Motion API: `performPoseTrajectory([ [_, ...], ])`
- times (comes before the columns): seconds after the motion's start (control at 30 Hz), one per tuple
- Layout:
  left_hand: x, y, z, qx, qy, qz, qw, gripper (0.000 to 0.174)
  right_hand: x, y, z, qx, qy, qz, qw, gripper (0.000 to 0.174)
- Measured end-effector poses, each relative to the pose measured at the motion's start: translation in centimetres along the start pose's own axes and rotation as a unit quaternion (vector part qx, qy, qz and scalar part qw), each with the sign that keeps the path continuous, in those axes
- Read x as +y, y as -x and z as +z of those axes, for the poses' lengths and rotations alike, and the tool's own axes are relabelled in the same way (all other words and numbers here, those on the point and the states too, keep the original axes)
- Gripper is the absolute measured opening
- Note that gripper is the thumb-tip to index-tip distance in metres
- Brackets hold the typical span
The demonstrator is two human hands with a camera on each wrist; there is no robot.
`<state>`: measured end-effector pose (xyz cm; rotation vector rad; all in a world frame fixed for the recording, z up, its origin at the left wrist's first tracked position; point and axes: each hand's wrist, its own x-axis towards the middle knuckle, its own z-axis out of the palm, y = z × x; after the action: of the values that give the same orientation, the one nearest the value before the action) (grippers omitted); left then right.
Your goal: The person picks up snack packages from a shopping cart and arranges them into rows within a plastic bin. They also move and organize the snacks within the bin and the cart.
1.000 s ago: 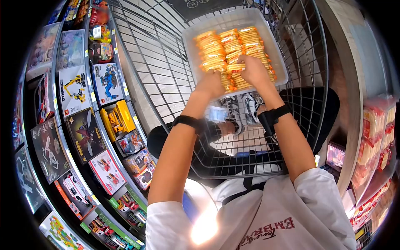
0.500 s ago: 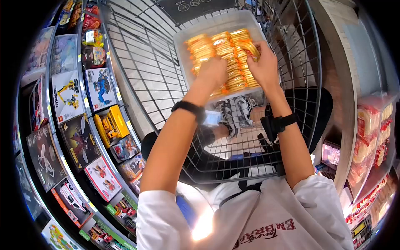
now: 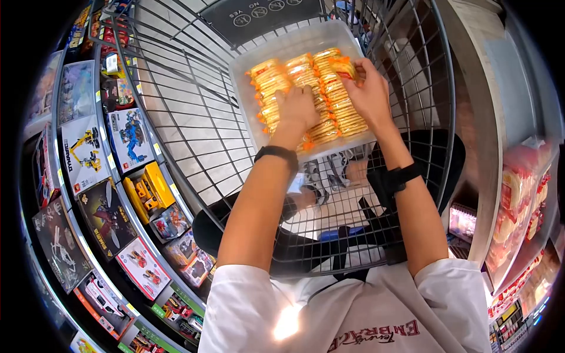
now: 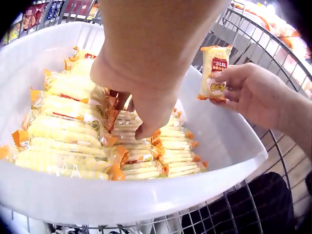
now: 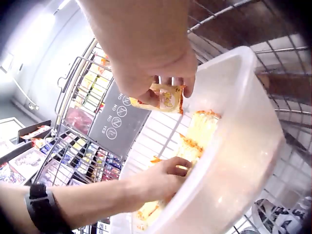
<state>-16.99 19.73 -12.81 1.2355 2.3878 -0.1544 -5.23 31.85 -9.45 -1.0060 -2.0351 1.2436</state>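
A translucent white box [image 3: 238,88] holds three rows of wrapped yellow packets [image 3: 347,112] with orange ends. My right hand [image 3: 369,94] pinches a single packet [image 3: 342,69] above the right-hand row. The left wrist view shows that packet [image 4: 213,73] upright between the thumb and fingers of the right hand [image 4: 261,92], above the box's side. My left hand [image 3: 296,109] lies over the left and middle rows, its fingers spread and slightly bent, touching packets. In the left wrist view some fingertips of the left hand [image 4: 141,97] are hidden among the packets.
The box sits in a wire shopping cart [image 3: 194,117] with a dark panel [image 3: 259,17] at its far end. Shelves of boxed toys [image 3: 85,150] line the left. Bagged goods [image 3: 512,200] stand beyond a wooden edge [image 3: 485,194] on the right.
The right hand, earlier down on the rows, has lifted one packet and now holds it. The left hand has shifted from the near end over the rows, its fingers more spread.
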Motion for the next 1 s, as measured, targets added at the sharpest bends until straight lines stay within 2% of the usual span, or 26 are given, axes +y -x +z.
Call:
performPoseTrajectory([
  [0.1, -0.1, -0.2, -0.1, 0.002, 0.008, 0.005, 1.0, 0.051, -0.7, -1.8, 0.6, -0.021, -0.009, 0.028, 0.999, 0.031],
  [0.13, -0.4, -0.3, -0.3, -0.027, 0.026, 0.011, 0.999, 0.06, -0.6, -2.7, 1.0, -0.037, -0.009, 0.033, 0.999, 0.031],
  [0.17, -0.6, -0.3, -0.4, -0.057, 0.044, 0.014, 0.997, 0.068, 1.3, -3.8, 2.3, -0.067, -0.068, 0.041, 0.995, 0.037],
  [0.2, -0.9, -0.2, 0.2, -0.058, 0.048, 0.012, 0.997, 0.068, 1.1, -4.1, 2.8, -0.071, -0.067, 0.041, 0.994, 0.037],
  [0.27, -1.3, 0.1, 1.5, 0.049, 0.0, 0.044, 0.998, 0.056, 0.8, -4.4, 3.7, -0.103, -0.188, 0.134, 0.968, 0.045],
  [0.3, -1.4, 0.3, 1.4, 0.049, 0.004, 0.038, 0.998, 0.056, 0.6, -4.3, 3.9, -0.124, -0.237, 0.127, 0.955, 0.053],
  [0.4, -1.9, 0.4, 0.8, 0.018, 0.028, 0.049, 0.998, 0.06, 0.2, -3.8, 4.8, -0.133, -0.226, 0.135, 0.956, 0.055],
  [0.43, -1.9, 0.3, 0.5, -0.001, 0.028, 0.045, 0.999, 0.062, 0.6, -3.6, 4.9, -0.128, -0.217, 0.178, 0.951, 0.056],
  [0.53, -1.8, 0.4, -0.1, -0.029, 0.033, 0.04, 0.998, 0.068, 1.8, -3.9, 4.7, -0.168, -0.21, 0.211, 0.94, 0.049],
  [0.57, -1.6, 0.6, -0.1, -0.037, 0.037, 0.037, 0.998, 0.072, 4.1, -4.5, 5.1, -0.181, -0.136, 0.147, 0.963, 0.04],
  [0.6, -1.5, 0.6, 0.0, -0.037, 0.04, 0.039, 0.998, 0.072, 4.0, -4.4, 5.0, -0.181, -0.133, 0.148, 0.963, 0.04],
  [0.67, -1.5, 0.4, 0.2, -0.033, 0.033, 0.035, 0.998, 0.072, 3.8, -4.6, 4.8, -0.137, -0.043, 0.024, 0.989, 0.033],
  [0.8, -2.0, 0.0, 0.4, -0.044, 0.04, 0.045, 0.997, 0.074, 3.3, -5.5, 4.6, -0.152, -0.106, -0.006, 0.983, 0.031],
  [0.9, -2.2, 0.1, 0.6, -0.019, 0.026, 0.042, 0.999, 0.064, 3.3, -5.7, 4.6, -0.184, -0.074, 0.019, 0.98, 0.032],
  [0.97, -2.4, 0.0, 0.8, -0.001, 0.035, 0.051, 0.998, 0.064, 4.0, -5.6, 4.6, -0.226, 0.052, -0.025, 0.972, 0.034],
  [1.0, -2.4, 0.1, 0.7, -0.001, 0.035, 0.05, 0.998, 0.064, 3.8, -5.7, 4.5, -0.228, 0.051, -0.026, 0.972, 0.034],
])
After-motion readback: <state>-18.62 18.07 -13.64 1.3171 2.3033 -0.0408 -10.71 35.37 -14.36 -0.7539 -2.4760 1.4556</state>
